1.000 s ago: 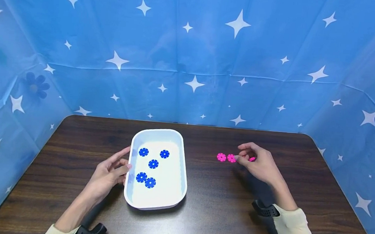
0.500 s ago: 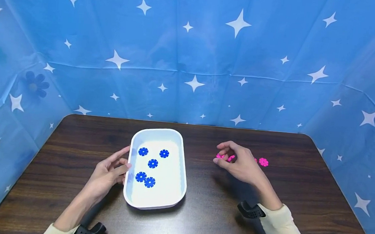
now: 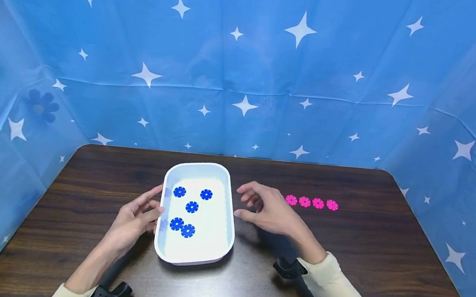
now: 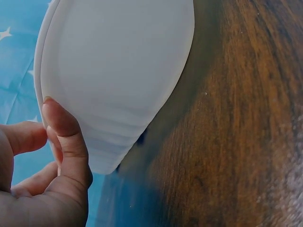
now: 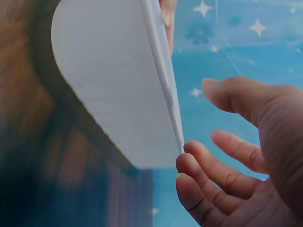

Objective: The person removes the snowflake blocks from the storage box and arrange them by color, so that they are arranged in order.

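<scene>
Your left hand (image 3: 138, 215) steadies the white tray (image 3: 217, 254) mid-table by its left wall, your empty right hand (image 3: 268, 211) spreads just beside its right rim; it looks light, stiff, slick plastic, so grip both long rims.

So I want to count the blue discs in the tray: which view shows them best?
The head view: five blue discs lie in the white tray, seen from above. Both wrist views show only the tray's outer wall, no discs.
</scene>
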Motion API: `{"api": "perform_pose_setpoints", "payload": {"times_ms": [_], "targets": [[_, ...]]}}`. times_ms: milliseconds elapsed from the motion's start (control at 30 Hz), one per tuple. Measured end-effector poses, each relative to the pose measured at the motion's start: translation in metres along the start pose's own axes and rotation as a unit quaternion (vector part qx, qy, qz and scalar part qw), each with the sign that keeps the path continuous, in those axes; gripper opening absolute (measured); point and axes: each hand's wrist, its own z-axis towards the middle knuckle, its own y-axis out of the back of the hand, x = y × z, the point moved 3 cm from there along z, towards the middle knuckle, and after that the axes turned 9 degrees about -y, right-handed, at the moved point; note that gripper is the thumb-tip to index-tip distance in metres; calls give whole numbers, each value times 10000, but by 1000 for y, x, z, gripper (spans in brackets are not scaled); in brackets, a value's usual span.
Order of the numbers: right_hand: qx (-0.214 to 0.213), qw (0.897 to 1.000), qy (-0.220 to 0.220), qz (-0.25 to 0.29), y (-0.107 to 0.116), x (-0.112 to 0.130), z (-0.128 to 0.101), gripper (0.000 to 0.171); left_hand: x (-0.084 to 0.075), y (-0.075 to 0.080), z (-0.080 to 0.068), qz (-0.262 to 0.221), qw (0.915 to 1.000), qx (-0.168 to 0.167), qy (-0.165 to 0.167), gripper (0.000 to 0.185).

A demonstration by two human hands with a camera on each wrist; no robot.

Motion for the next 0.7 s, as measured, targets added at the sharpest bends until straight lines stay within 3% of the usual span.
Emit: {"api": "perform_pose_setpoints", "payload": {"times_ms": [367, 700], "targets": [[586, 9972, 446, -108, -34, 36, 17, 48, 0, 0, 1, 12, 10000, -10, 74, 64], [1196, 9921, 324, -182, -64, 53, 38, 54, -1, 0, 1, 3, 10000, 32, 36, 63]]}}
